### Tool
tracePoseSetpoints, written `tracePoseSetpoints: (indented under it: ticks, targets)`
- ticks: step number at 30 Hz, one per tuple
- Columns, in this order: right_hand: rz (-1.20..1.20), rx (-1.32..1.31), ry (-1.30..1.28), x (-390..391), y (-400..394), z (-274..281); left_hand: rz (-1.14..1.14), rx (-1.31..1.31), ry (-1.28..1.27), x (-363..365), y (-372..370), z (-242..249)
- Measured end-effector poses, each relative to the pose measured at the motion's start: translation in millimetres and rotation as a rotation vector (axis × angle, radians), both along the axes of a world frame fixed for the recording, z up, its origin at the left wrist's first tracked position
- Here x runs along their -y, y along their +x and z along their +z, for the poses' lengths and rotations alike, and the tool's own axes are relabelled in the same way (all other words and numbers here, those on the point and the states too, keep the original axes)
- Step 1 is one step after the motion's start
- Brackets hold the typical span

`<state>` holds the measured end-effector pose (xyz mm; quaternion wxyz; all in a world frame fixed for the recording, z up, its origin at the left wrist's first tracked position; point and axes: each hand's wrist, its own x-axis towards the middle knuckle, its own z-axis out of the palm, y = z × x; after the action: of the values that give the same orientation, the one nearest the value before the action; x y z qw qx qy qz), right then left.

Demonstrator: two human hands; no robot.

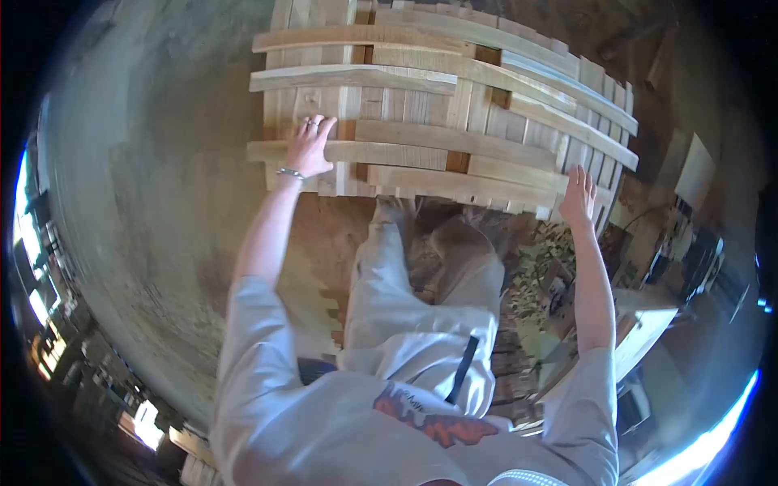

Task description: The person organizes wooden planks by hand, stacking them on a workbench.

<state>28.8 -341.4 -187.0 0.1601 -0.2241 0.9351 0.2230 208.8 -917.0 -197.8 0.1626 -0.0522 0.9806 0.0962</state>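
Note:
A broad stack of pale wooden boards and strips [405, 132] lies across the upper middle of the head view, with long strips laid crosswise over shorter boards. My left hand [309, 147], with a ring and a bracelet, rests on the stack's near left part, its fingers apart over a long strip. At the near right corner, my right hand [579, 197] touches the board ends with its fingers pointing away from me. Its palm side is hidden, and no grip round a board shows.
Below the stack are my legs [389, 267]. Wood scraps or chips [539, 279] lie on the floor at the right. A pale board [644, 342] stands beside my right arm. Cluttered objects line the far left edge.

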Motion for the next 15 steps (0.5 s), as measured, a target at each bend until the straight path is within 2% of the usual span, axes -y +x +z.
tracePoseSetpoints:
  ticks: [1, 3, 4, 5, 7, 9, 11, 13, 15]
  targets:
    - [0.034, 0.018, 0.017, 4.5, -12.1, -7.1, 0.034, 0.018, 0.017, 3.0, 1.3, -10.2]
    - [-0.179, 0.238, -0.189, 21.1, -26.7, 1.1, -0.135, 0.275, 0.181, 22.2, 11.9, -17.6]
    - [0.002, 0.275, -0.224, 2.8, -35.1, 1.1, -0.139, 0.295, 0.179, 30.7, 15.6, -6.6]
    - [-0.009, 0.288, -0.219, -3.5, -33.8, 2.2, -0.142, 0.17, 0.209, 29.8, 21.6, 12.4]
    - [0.046, 0.436, -0.409, -30.7, -37.3, 19.0, -0.14, -0.083, 0.306, 15.6, 8.3, 35.9]
    - [0.037, 0.4, -0.481, -32.5, -36.8, 40.1, -0.16, -0.156, 0.381, -11.3, -15.7, 42.1]
    - [0.07, 0.344, -0.626, -40.0, -36.5, 48.5, -0.195, -0.186, 0.419, -51.1, -41.5, 25.5]
    - [0.067, 0.345, -0.684, -27.0, -30.4, 66.0, -0.223, -0.043, 0.412, -97.9, -81.1, 4.8]
    - [0.165, 0.479, -0.802, -16.2, -24.5, 74.2, -0.315, 0.123, 0.329, -134.3, -123.1, -0.5]
